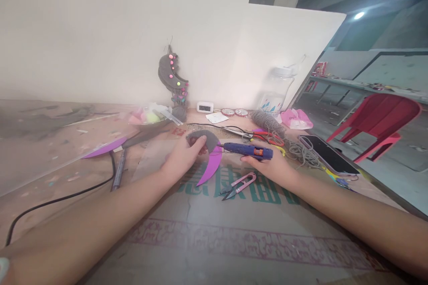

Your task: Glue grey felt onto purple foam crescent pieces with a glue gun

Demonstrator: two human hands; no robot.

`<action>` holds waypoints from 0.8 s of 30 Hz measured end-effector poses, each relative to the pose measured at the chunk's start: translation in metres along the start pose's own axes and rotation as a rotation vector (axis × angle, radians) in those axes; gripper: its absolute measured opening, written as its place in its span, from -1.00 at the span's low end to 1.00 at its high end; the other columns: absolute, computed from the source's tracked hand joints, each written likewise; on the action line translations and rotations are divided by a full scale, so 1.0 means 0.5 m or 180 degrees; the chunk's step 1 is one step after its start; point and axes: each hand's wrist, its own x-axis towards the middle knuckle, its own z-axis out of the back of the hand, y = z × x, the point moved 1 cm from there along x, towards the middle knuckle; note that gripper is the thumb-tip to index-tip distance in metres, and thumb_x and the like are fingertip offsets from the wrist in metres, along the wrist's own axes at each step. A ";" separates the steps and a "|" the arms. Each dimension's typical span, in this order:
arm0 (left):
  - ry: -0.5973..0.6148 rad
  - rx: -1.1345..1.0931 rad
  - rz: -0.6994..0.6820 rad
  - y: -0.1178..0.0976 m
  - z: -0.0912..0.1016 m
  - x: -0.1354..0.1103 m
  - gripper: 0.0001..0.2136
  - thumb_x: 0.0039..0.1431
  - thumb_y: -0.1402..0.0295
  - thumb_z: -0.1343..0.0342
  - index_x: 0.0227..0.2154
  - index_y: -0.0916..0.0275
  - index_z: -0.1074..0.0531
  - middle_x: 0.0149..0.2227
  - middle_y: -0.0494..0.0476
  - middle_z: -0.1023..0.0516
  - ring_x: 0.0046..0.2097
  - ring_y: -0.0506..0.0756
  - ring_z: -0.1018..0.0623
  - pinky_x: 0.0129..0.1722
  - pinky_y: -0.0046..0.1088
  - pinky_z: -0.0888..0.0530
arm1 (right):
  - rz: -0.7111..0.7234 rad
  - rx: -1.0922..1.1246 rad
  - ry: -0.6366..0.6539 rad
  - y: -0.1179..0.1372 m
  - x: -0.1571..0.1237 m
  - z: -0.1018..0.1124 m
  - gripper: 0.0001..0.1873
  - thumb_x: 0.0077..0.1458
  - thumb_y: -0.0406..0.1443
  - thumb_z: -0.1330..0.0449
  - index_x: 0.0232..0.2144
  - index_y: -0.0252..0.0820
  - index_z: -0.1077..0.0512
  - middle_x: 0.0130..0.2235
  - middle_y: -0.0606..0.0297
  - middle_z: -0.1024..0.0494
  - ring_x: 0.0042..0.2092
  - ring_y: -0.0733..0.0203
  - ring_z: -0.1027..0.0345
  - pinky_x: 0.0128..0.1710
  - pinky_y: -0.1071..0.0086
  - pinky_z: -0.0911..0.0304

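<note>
My left hand [196,148] pinches a crescent-shaped piece, its upper part wrapped in grey yarn [207,139] and its lower part bare purple [211,169], tapering to a point. In my right hand [267,160] is a blue hot glue gun [248,149], held level, with an orange part showing in its body. The gun's nozzle points left and meets, or nearly meets, the crescent where the grey wrap borders the purple. Just below the gun, pink-handled thread snips [239,185] lie on the printed cardboard sheet [214,249].
A grey yarn skein [267,122] and a phone [329,155] lie at right, near a water bottle [277,91]. A decorated grey moon [173,71] hangs on the wall above a small clock [205,107]. A black cable [60,200] crosses at left; a red chair [381,120] stands beyond.
</note>
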 end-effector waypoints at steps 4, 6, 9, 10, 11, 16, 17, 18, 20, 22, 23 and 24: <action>-0.0017 -0.0005 0.0017 -0.006 -0.001 -0.003 -0.76 0.13 0.14 0.00 -0.43 0.22 -0.36 -0.49 0.03 -0.48 -0.41 0.06 -0.48 -0.36 -0.45 -0.38 | -0.0027 0.0042 -0.0009 0.001 0.000 0.002 -0.69 -0.07 -0.03 -0.26 -0.42 -0.13 -0.41 -0.47 0.30 -0.50 -0.39 0.16 -0.41 -0.44 0.37 -0.32; -0.0025 0.0025 0.0061 -0.010 -0.001 -0.005 -0.76 0.13 0.15 -0.01 -0.43 0.22 -0.36 -0.50 0.02 -0.48 -0.42 0.06 -0.47 -0.37 -0.46 -0.38 | -0.0064 0.0068 0.0006 0.000 0.000 0.002 -0.69 -0.07 -0.03 -0.26 -0.41 -0.13 -0.42 -0.45 0.30 -0.51 -0.39 0.16 -0.41 -0.44 0.37 -0.33; -0.0031 0.0056 0.0069 -0.011 0.000 -0.005 -0.77 0.13 0.15 -0.01 -0.43 0.23 -0.36 -0.51 0.01 -0.47 -0.42 0.06 -0.47 -0.37 -0.46 -0.37 | -0.0113 0.0113 -0.0033 -0.003 0.000 0.001 -0.69 -0.08 -0.04 -0.26 -0.39 -0.14 -0.42 -0.43 0.29 -0.52 -0.36 0.14 -0.43 -0.42 0.36 -0.34; -0.0028 0.0057 0.0064 -0.010 0.000 -0.005 -0.76 0.14 0.15 0.00 -0.43 0.23 -0.36 -0.50 0.01 -0.47 -0.42 0.06 -0.47 -0.37 -0.46 -0.37 | -0.0119 0.0126 -0.0071 -0.005 0.000 0.000 -0.68 -0.09 -0.04 -0.27 -0.39 -0.14 -0.43 -0.42 0.28 -0.53 -0.34 0.13 -0.44 -0.40 0.35 -0.35; -0.0021 0.0056 0.0064 -0.008 0.000 -0.004 -0.76 0.14 0.15 0.00 -0.42 0.23 -0.36 -0.50 0.01 -0.47 -0.41 0.05 -0.46 -0.37 -0.46 -0.37 | -0.0121 0.0138 -0.0116 -0.006 0.000 0.000 -0.67 -0.10 -0.04 -0.27 -0.37 -0.15 -0.43 -0.41 0.28 -0.53 -0.33 0.12 -0.44 -0.38 0.35 -0.36; 0.0028 -0.0008 0.0068 -0.002 -0.001 -0.002 -0.76 0.13 0.14 0.00 -0.42 0.23 -0.35 -0.49 0.02 -0.47 -0.40 0.06 -0.47 -0.35 -0.46 -0.37 | -0.0141 0.0185 -0.0178 -0.011 0.002 -0.003 -0.60 -0.14 -0.04 -0.30 -0.30 -0.16 -0.44 -0.37 0.25 -0.55 -0.28 0.10 -0.46 -0.33 0.31 -0.39; 0.0027 -0.0010 0.0066 -0.003 -0.001 -0.002 -0.76 0.13 0.14 0.00 -0.42 0.23 -0.35 -0.49 0.02 -0.47 -0.40 0.06 -0.47 -0.35 -0.46 -0.37 | -0.0191 0.0194 -0.0168 -0.012 0.002 -0.003 -0.58 -0.14 -0.03 -0.30 -0.28 -0.16 -0.44 -0.36 0.25 -0.55 -0.27 0.10 -0.46 -0.32 0.30 -0.39; 0.0021 -0.0012 0.0064 -0.004 -0.001 -0.002 -0.77 0.13 0.15 0.00 -0.42 0.22 -0.35 -0.49 0.02 -0.46 -0.40 0.06 -0.46 -0.35 -0.46 -0.37 | -0.0260 0.0207 -0.0148 -0.012 0.002 -0.003 -0.56 -0.15 -0.02 -0.30 -0.27 -0.16 -0.43 -0.34 0.24 -0.55 -0.26 0.09 -0.47 -0.31 0.30 -0.40; 0.0016 -0.0012 0.0085 -0.008 -0.001 -0.004 -0.78 0.13 0.15 -0.01 -0.42 0.22 -0.35 -0.49 0.01 -0.45 -0.40 0.06 -0.47 -0.35 -0.46 -0.37 | -0.0415 0.0250 -0.0115 -0.012 0.002 -0.004 -0.52 -0.15 -0.01 -0.30 -0.23 -0.17 -0.42 -0.31 0.22 -0.56 -0.25 0.09 -0.47 -0.29 0.27 -0.41; 0.0020 -0.0024 0.0099 -0.012 -0.002 -0.005 -0.78 0.12 0.15 -0.01 -0.42 0.21 -0.34 -0.50 0.01 -0.45 -0.39 0.06 -0.47 -0.36 -0.46 -0.37 | -0.0486 0.0285 -0.0111 -0.013 0.002 -0.005 -0.50 -0.15 0.00 -0.30 -0.21 -0.18 -0.42 -0.28 0.20 -0.56 -0.23 0.07 -0.48 -0.27 0.26 -0.42; 0.0025 -0.0028 0.0099 -0.013 -0.002 -0.005 -0.78 0.12 0.15 -0.01 -0.42 0.21 -0.34 -0.50 0.01 -0.45 -0.39 0.07 -0.47 -0.36 -0.45 -0.38 | -0.0484 0.0291 -0.0127 -0.014 0.003 -0.006 -0.49 -0.14 0.00 -0.30 -0.20 -0.18 -0.42 -0.27 0.19 -0.57 -0.22 0.07 -0.47 -0.28 0.25 -0.42; 0.0030 -0.0030 0.0090 -0.014 -0.002 -0.005 -0.78 0.12 0.15 0.00 -0.42 0.21 -0.34 -0.50 0.01 -0.44 -0.39 0.07 -0.48 -0.35 -0.45 -0.38 | -0.0461 0.0287 -0.0159 -0.014 0.004 -0.006 -0.49 -0.14 0.00 -0.30 -0.20 -0.18 -0.42 -0.27 0.19 -0.57 -0.22 0.07 -0.47 -0.28 0.26 -0.42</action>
